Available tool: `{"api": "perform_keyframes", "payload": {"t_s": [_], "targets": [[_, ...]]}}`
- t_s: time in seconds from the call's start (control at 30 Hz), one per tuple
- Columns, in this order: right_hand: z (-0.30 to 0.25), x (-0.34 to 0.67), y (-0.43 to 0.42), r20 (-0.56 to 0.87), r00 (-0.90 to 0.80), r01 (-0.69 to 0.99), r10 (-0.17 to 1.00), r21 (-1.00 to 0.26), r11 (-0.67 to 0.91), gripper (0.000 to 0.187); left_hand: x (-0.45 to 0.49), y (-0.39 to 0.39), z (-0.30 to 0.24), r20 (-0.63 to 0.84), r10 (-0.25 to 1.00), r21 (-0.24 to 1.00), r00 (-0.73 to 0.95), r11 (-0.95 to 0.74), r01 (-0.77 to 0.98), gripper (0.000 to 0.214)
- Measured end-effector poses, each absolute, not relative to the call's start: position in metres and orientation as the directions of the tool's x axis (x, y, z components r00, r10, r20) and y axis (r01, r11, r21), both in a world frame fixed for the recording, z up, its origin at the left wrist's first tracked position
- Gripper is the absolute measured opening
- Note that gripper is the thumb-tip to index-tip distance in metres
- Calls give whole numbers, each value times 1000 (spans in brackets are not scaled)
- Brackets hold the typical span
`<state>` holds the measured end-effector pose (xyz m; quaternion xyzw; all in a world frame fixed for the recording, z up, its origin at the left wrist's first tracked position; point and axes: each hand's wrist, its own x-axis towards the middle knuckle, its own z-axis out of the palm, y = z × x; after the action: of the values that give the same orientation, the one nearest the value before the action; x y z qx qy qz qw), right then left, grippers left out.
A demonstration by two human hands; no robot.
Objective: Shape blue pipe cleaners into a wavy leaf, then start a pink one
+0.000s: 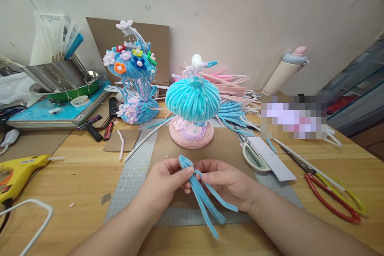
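Note:
A small bunch of blue pipe cleaners [205, 200] is folded over at its top, with several loose ends hanging toward me. My left hand [168, 178] pinches the bunch near the fold between thumb and fingers. On the other side, my right hand [226, 180] grips one blue strand close to the same spot, thumb against fingertips. Just beyond both hands stands a turquoise pipe-cleaner mushroom lamp shape [193, 100] on a round pink base [192, 140]. Behind it to the left is a taller blue pipe-cleaner piece [132, 72] covered with colourful flowers.
A yellow glue gun [24, 172] lies at left. Scissors with pale green handles [255, 158] and larger red-and-yellow-handled scissors [333, 196] lie at right. Pink and blue pipe cleaners [232, 112] are piled behind. A grey cutting mat [129, 192] carries brown cardboard. A bottle [285, 70] leans at the back.

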<state>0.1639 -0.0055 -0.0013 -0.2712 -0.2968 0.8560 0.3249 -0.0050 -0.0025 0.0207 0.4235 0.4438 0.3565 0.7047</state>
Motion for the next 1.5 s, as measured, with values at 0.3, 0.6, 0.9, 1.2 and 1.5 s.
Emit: {"api": "perform_keyframes", "payload": {"t_s": [0.3, 0.6, 0.9, 1.2, 1.5], "targets": [[3, 163, -6, -236, -683, -363, 691, -712, -601, 15, -5, -3, 20, -325, 879, 913, 350, 388, -125, 19], [-2, 162, -7, -234, -624, -358, 746, -762, -539, 15, -5, -3, 19, -318, 875, 907, 366, 392, -150, 18], [1, 160, -8, -208, -618, -374, 758, -770, -516, 13, -5, -3, 18, -326, 861, 894, 391, 415, -170, 18], [-1, 160, -8, -167, -616, -373, 770, -800, -471, 15, -5, -3, 16, -311, 856, 894, 413, 411, -178, 17], [-4, 157, -8, -90, -615, -451, 784, -775, -443, 9, -5, -5, 16, -305, 850, 888, 429, 416, -194, 15]]}}
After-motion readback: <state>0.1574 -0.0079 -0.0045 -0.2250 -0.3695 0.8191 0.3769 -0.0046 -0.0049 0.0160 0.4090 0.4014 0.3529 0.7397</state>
